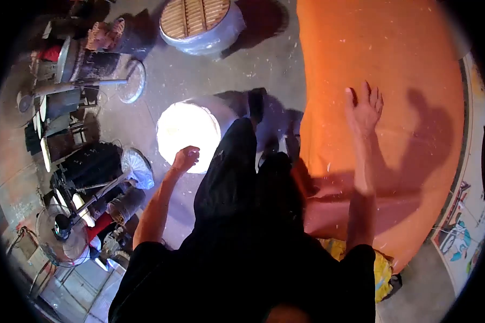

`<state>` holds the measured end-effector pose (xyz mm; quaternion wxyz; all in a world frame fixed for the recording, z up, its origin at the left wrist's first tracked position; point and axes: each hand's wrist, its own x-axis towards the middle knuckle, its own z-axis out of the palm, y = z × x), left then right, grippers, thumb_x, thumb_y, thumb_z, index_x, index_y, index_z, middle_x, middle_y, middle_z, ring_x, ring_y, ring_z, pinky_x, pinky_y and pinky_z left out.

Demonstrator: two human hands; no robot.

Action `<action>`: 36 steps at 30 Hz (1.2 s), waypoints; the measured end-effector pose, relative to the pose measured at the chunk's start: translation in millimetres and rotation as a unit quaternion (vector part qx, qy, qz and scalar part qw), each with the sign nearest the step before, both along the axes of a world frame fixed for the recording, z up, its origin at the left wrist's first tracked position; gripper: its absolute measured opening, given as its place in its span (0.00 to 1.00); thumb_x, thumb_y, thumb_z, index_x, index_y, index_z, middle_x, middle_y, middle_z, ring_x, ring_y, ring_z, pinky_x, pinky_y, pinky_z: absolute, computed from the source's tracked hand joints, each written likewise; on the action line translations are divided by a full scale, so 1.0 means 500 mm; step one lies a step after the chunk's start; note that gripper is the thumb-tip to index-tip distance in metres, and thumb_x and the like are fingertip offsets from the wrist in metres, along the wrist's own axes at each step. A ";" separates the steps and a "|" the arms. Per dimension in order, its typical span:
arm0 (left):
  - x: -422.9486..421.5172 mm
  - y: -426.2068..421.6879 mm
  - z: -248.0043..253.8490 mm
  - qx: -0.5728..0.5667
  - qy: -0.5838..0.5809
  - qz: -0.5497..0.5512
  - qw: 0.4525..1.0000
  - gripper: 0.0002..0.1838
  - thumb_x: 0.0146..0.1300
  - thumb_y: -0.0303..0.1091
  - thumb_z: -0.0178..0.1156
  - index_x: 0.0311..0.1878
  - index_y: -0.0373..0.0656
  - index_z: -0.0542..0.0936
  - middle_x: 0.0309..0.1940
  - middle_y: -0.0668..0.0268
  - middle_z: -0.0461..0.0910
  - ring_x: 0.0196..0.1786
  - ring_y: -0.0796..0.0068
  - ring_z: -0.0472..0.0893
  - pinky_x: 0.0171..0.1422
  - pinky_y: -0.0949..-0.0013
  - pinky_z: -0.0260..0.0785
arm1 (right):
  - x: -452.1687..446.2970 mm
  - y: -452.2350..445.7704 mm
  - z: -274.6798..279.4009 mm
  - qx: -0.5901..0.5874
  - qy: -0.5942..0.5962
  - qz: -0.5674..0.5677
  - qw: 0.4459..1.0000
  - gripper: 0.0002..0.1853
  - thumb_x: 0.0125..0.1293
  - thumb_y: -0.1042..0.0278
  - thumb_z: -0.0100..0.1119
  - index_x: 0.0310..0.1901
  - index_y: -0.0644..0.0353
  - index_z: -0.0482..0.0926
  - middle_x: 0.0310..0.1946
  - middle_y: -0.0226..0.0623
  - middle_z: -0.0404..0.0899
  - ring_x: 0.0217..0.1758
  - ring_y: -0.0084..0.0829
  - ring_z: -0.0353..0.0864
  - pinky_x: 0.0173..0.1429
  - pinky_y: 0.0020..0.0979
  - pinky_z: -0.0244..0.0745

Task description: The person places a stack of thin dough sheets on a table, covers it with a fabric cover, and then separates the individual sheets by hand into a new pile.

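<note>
My right hand (366, 113) is open, its fingers spread, above the long orange cloth (339, 64). I cannot tell whether it touches the cloth. My left hand (186, 159) is beside my left leg, in front of a brightly lit, round white surface (186, 126). Its fingers are curled in, and whatever they may hold is hidden. The white surface is too overexposed to show any detail. Shadows of my body and arm fall across the orange cloth.
A wrapped round container with a slatted top (194, 16) stands ahead. Along the left are a stand with a round base (132, 81), a fan (62, 231) and cluttered items. A yellow bundle (382, 277) lies by the cloth's near end; a painted panel (461, 242) is at right.
</note>
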<state>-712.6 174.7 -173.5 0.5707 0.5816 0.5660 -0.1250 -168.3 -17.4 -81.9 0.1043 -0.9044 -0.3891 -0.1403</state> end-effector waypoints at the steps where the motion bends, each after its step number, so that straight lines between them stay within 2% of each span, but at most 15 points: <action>1: 0.001 0.012 -0.019 -0.010 0.005 0.005 1.000 0.13 0.68 0.29 0.56 0.54 0.37 0.78 0.39 0.58 0.83 0.38 0.69 0.85 0.39 0.68 0.79 | -0.016 0.033 -0.006 -0.020 -0.027 0.008 0.999 0.31 0.66 0.45 0.56 0.62 0.61 0.72 0.61 0.60 0.68 0.66 0.58 0.64 0.70 0.53 0.59; 2: -0.003 0.022 -0.038 -0.025 0.009 0.009 1.000 0.13 0.68 0.29 0.56 0.54 0.37 0.78 0.39 0.58 0.83 0.38 0.70 0.85 0.39 0.68 0.79 | -0.019 0.060 -0.011 -0.040 -0.055 0.018 0.998 0.31 0.66 0.45 0.55 0.62 0.61 0.72 0.62 0.63 0.67 0.66 0.60 0.63 0.70 0.54 0.58; 3: -0.010 0.036 -0.065 -0.038 0.010 0.015 0.999 0.13 0.68 0.30 0.56 0.53 0.37 0.79 0.39 0.59 0.83 0.38 0.70 0.84 0.39 0.69 0.79 | -0.020 0.064 -0.026 -0.025 -0.032 0.034 0.999 0.31 0.67 0.48 0.54 0.64 0.63 0.70 0.63 0.69 0.63 0.66 0.65 0.61 0.70 0.58 0.56; 6: -0.007 0.066 -0.141 -0.061 0.030 0.057 0.996 0.13 0.67 0.30 0.57 0.53 0.38 0.79 0.39 0.60 0.83 0.37 0.71 0.84 0.38 0.69 0.79 | -0.038 0.083 -0.006 -0.028 0.042 0.009 0.999 0.33 0.68 0.48 0.52 0.67 0.66 0.67 0.66 0.71 0.59 0.69 0.67 0.57 0.72 0.59 0.52; 9: 0.002 0.087 -0.203 -0.069 0.032 0.086 0.993 0.13 0.67 0.30 0.58 0.53 0.39 0.79 0.39 0.62 0.83 0.36 0.72 0.84 0.37 0.70 0.78 | -0.030 0.076 -0.021 -0.057 0.049 0.024 0.997 0.34 0.70 0.48 0.48 0.69 0.67 0.63 0.69 0.71 0.55 0.72 0.68 0.53 0.74 0.59 0.49; 12: 0.070 0.133 -0.163 -0.058 0.025 0.100 0.993 0.13 0.66 0.31 0.59 0.52 0.39 0.80 0.39 0.62 0.83 0.35 0.73 0.83 0.37 0.70 0.78 | -0.034 0.091 -0.017 -0.052 0.057 0.047 0.996 0.34 0.73 0.46 0.42 0.71 0.67 0.60 0.70 0.69 0.53 0.74 0.67 0.50 0.75 0.58 0.48; 15: 0.124 0.173 -0.115 -0.096 0.007 0.158 0.983 0.13 0.66 0.31 0.57 0.52 0.39 0.80 0.40 0.62 0.82 0.38 0.72 0.83 0.40 0.69 0.77 | -0.032 0.092 -0.014 -0.083 0.058 0.044 0.994 0.34 0.75 0.46 0.38 0.71 0.66 0.59 0.71 0.68 0.51 0.74 0.67 0.50 0.75 0.58 0.48; 18: 0.116 0.189 -0.148 -0.110 -0.025 0.208 0.971 0.13 0.67 0.31 0.55 0.52 0.38 0.80 0.39 0.62 0.82 0.38 0.71 0.83 0.40 0.69 0.77 | -0.029 0.094 -0.015 -0.097 0.052 0.042 0.993 0.35 0.75 0.45 0.37 0.72 0.67 0.57 0.73 0.67 0.48 0.74 0.67 0.50 0.74 0.58 0.49; 19: 0.125 0.205 -0.148 -0.101 -0.001 0.172 0.980 0.14 0.67 0.31 0.55 0.52 0.37 0.79 0.39 0.61 0.82 0.39 0.69 0.83 0.41 0.68 0.78 | -0.029 0.092 -0.018 -0.096 0.051 0.042 0.993 0.35 0.75 0.45 0.37 0.72 0.67 0.57 0.73 0.67 0.48 0.74 0.67 0.50 0.74 0.58 0.49; 25: 0.243 0.363 -0.103 -0.057 -0.018 0.143 0.988 0.15 0.66 0.33 0.56 0.54 0.38 0.78 0.41 0.60 0.81 0.39 0.70 0.83 0.42 0.68 0.77 | -0.036 0.097 -0.011 -0.099 0.074 0.009 0.992 0.36 0.74 0.45 0.39 0.72 0.67 0.56 0.73 0.67 0.48 0.74 0.67 0.50 0.74 0.60 0.49; 27: 0.251 0.427 -0.171 -0.033 -0.093 0.117 0.988 0.16 0.66 0.34 0.57 0.55 0.39 0.78 0.41 0.61 0.81 0.39 0.71 0.82 0.42 0.69 0.76 | -0.035 0.105 -0.009 -0.091 0.074 -0.002 0.993 0.37 0.73 0.44 0.40 0.72 0.67 0.56 0.72 0.68 0.48 0.74 0.68 0.50 0.73 0.61 0.49; 29: 0.317 0.509 -0.136 -0.050 -0.185 0.113 0.975 0.18 0.66 0.36 0.59 0.56 0.40 0.77 0.41 0.62 0.81 0.40 0.72 0.81 0.43 0.69 0.75 | -0.027 0.126 -0.001 -0.081 0.083 -0.004 0.993 0.36 0.72 0.46 0.43 0.71 0.67 0.57 0.71 0.70 0.49 0.73 0.70 0.51 0.73 0.62 0.49; 30: 0.341 0.547 -0.165 -0.015 -0.171 0.077 0.982 0.17 0.66 0.36 0.58 0.55 0.39 0.77 0.39 0.62 0.81 0.38 0.74 0.81 0.42 0.70 0.75 | -0.025 0.135 0.003 -0.076 0.086 -0.011 0.993 0.36 0.72 0.47 0.44 0.71 0.67 0.58 0.71 0.71 0.49 0.72 0.71 0.51 0.72 0.63 0.49; 34: 0.513 0.692 -0.119 0.047 -0.164 0.012 0.985 0.16 0.68 0.37 0.59 0.53 0.38 0.79 0.36 0.65 0.81 0.35 0.75 0.81 0.41 0.71 0.75 | 0.031 0.182 0.007 -0.048 0.101 -0.033 0.993 0.36 0.70 0.47 0.47 0.70 0.67 0.59 0.72 0.69 0.49 0.73 0.71 0.50 0.73 0.63 0.48; 36: 0.597 0.752 -0.087 -0.006 -0.180 0.039 0.983 0.16 0.68 0.36 0.59 0.54 0.38 0.78 0.36 0.65 0.81 0.36 0.75 0.82 0.40 0.71 0.75 | 0.078 0.245 0.018 -0.037 0.101 -0.054 0.993 0.36 0.69 0.48 0.49 0.70 0.68 0.61 0.72 0.70 0.49 0.73 0.71 0.50 0.73 0.63 0.47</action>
